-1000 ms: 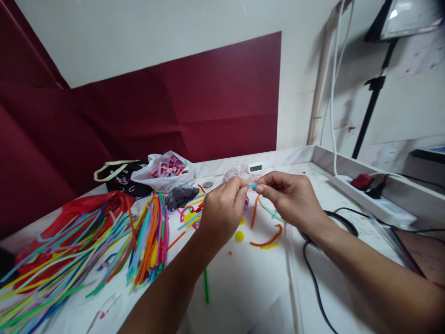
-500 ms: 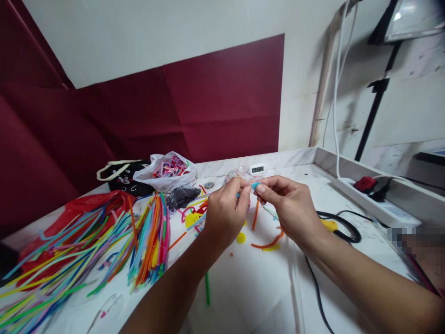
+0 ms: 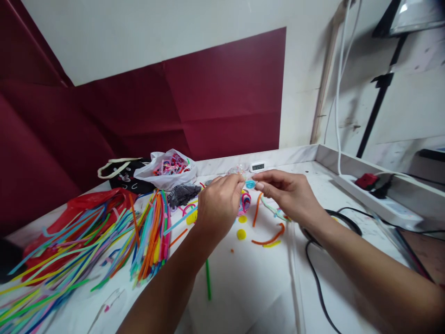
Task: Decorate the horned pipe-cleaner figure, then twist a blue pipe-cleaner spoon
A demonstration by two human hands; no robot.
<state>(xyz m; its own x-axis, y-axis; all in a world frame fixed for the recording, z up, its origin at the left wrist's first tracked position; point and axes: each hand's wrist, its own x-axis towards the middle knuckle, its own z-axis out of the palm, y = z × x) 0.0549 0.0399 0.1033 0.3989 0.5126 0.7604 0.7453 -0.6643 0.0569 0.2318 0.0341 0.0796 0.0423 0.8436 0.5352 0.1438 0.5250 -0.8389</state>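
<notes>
Above the middle of the table, my left hand (image 3: 220, 202) is closed on a light blue pipe cleaner (image 3: 181, 220), whose straight tail sticks out to the left behind my wrist. Between the two hands its other end shows as a small flat blue coil (image 3: 250, 184). My right hand (image 3: 290, 190) pinches the coil's right edge between thumb and forefinger. Just below my hands is a rolled pink and blue piece (image 3: 245, 203), partly hidden by my left hand. Two yellow discs (image 3: 241, 234) and a curved orange pipe cleaner (image 3: 269, 240) lie nearer me.
Bundles of coloured pipe cleaners (image 3: 149, 241) spread across the left side, partly on a red bag (image 3: 66, 218). A white bag of pieces (image 3: 174, 171) and a black pouch (image 3: 128, 176) stand behind. At right are a power strip (image 3: 389, 202) and black cable (image 3: 318, 283). A small digital clock (image 3: 257, 167) is at the back.
The blue coil has turned so its round face shows between my fingers. My right hand has shifted slightly, and the view has moved a little.
</notes>
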